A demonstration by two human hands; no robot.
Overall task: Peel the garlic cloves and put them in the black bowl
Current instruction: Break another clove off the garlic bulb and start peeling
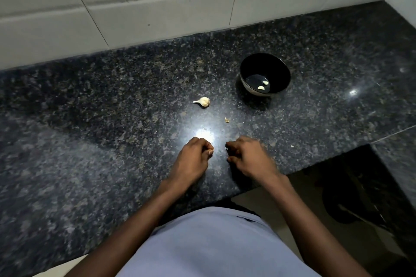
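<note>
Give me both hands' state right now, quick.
Left hand: fingers curled; whether it holds anything cannot be told.
Right hand: fingers curled, a small white bit shows at the fingertips; a firm hold cannot be told.

A dark speckled stone counter (90, 130) runs below a wall of pale tiles (157, 7). To the far right stands the black bowl (265, 74), with two peeled garlic cloves (263, 85) lying at its bottom. Left of the bowl, and apart from it, a partly broken garlic bulb (203, 101) lies on its side with its stem pointing left. A small scrap of garlic skin (227, 120) sits between the bulb and the hands. Near the counter's edge, both hands are curled, close together but not touching: the left hand (195, 158) and the right hand (247, 156), which pinches something small and white at its fingertips. A bright glare lies on the counter just beyond the left hand. The person's light blue shirt (213, 243) fills the near edge.
</note>
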